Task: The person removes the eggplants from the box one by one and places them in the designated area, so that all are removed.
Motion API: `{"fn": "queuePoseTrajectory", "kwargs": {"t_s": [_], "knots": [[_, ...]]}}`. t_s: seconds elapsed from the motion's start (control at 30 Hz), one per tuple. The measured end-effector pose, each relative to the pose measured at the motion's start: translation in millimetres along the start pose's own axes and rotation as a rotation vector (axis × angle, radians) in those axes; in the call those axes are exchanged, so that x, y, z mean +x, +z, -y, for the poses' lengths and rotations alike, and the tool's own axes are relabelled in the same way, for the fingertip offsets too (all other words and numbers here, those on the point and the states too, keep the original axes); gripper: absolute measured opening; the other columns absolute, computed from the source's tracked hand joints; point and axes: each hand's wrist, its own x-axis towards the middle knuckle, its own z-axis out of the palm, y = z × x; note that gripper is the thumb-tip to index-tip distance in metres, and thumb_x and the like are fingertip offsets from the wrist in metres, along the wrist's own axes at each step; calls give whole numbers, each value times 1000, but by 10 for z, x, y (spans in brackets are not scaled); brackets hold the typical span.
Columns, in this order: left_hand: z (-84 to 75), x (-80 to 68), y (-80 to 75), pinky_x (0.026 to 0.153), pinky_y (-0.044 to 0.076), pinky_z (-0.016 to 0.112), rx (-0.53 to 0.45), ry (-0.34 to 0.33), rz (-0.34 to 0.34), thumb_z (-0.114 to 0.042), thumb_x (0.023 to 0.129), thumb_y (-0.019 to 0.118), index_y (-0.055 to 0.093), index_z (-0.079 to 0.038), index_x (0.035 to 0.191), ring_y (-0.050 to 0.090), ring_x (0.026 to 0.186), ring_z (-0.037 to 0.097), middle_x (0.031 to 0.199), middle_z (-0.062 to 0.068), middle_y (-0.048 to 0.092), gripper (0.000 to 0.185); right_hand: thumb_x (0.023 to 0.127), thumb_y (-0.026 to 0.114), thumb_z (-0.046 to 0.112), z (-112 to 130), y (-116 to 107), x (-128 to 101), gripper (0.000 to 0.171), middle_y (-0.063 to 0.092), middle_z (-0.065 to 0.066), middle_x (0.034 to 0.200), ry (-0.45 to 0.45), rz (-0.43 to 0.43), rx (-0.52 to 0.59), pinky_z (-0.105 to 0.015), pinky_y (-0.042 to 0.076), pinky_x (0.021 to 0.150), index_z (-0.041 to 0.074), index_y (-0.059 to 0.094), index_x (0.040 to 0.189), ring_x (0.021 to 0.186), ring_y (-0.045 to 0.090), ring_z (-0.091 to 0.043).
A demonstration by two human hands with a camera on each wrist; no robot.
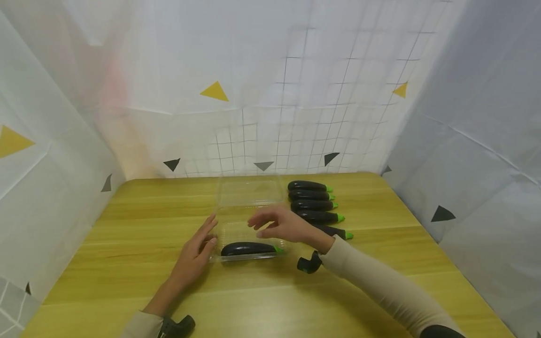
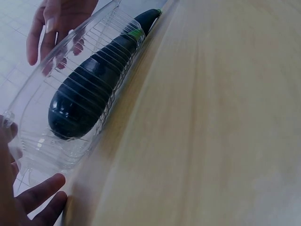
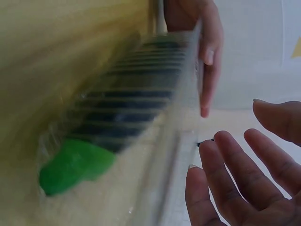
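Wooden table: right hand half-hides fifth eggplant.

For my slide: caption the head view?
Left hand steadies a clear tray holding one eggplant.

Wooden table bears clear tray, eggplant row.

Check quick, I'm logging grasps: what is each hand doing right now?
Left hand: open, straight fingers against the clear tray.
Right hand: open above the tray, holding nothing.
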Motion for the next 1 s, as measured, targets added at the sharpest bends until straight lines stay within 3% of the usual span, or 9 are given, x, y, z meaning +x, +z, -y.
{"fn": "queuePoseTrajectory", "kwargs": {"t_s": [0.27,0.4,0.63,0.83,1.0], "knots": [[-296,16,-40,98,48,21,-2,4,-3,1,106,55,46,-1,155,64,119,44,163,20,37,49,98,71,2,-38,120,22,33,69,-15,128,12,28,-5,-35,56,94,0,68,131,117,66,-38],[-338,16,-56,98,50,24,19,25,2,1,106,53,44,2,155,63,118,46,162,24,36,50,98,71,2,-82,161,40,34,70,-14,127,24,30,-2,-35,56,94,-3,67,132,118,66,-37],[-410,17,-72,97,46,18,-10,-13,-2,0,106,56,47,-1,154,63,119,45,163,18,38,49,98,74,6,-127,226,63,37,70,-14,128,43,33,14,-36,56,95,-3,66,133,119,65,-34],[-395,12,-71,97,49,22,9,0,4,1,106,55,46,0,155,63,119,45,163,14,37,50,96,74,5,-195,271,86,39,70,-14,128,50,50,14,-40,55,96,-4,66,133,119,65,-36],[-232,14,-32,97,47,20,-6,-2,-4,0,106,55,46,-2,155,64,119,44,163,15,36,50,95,75,1,-194,285,112,40,70,-11,129,63,76,-25,-34,56,94,-3,67,133,118,66,-31]]}}
